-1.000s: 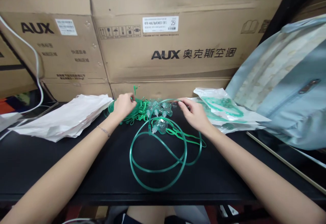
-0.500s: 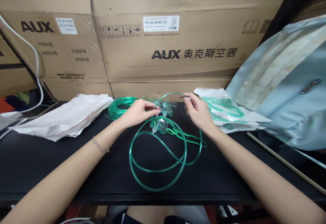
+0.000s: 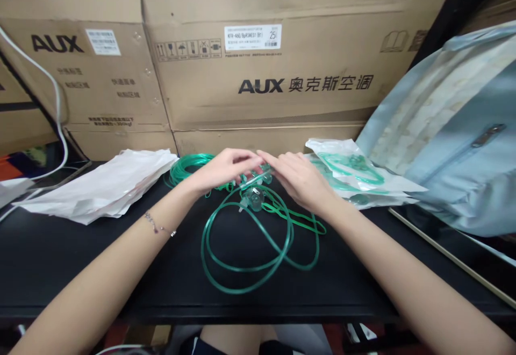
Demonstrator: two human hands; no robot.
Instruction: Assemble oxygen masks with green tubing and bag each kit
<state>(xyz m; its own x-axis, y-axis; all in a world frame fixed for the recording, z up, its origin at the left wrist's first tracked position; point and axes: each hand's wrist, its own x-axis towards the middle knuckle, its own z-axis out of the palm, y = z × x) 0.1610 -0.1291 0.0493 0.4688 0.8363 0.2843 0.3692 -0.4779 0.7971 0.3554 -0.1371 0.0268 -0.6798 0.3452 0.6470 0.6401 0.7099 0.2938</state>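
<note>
A length of green plastic tubing (image 3: pixel 237 290) lies in loose loops on the black table, its upper part rising between my hands. My left hand (image 3: pixel 229 169) is closed on the tubing, fingertips pointing right. My right hand (image 3: pixel 300 180) meets it from the other side, its fingers closed on the tubing too; the exact grip is partly hidden. Just below the hands rests a clear green oxygen mask (image 3: pixel 255 199) with a green elastic strap (image 3: pixel 298 219) stretching right. More clear mask parts sit behind the fingers, mostly covered.
A coil of green tubing (image 3: pixel 183 171) lies behind my left hand. White bags (image 3: pixel 108 183) are stacked at left; packed green tubing (image 3: pixel 355 169) lies at right. Beyond stand cardboard boxes (image 3: pixel 266 107). A tablet-like dark slab (image 3: pixel 451 247) and light blue bag (image 3: pixel 463 145) occupy the right.
My right hand has moved left, bringing the tubing against my left hand, so the fingertips now meet. The loops on the table have shifted slightly.
</note>
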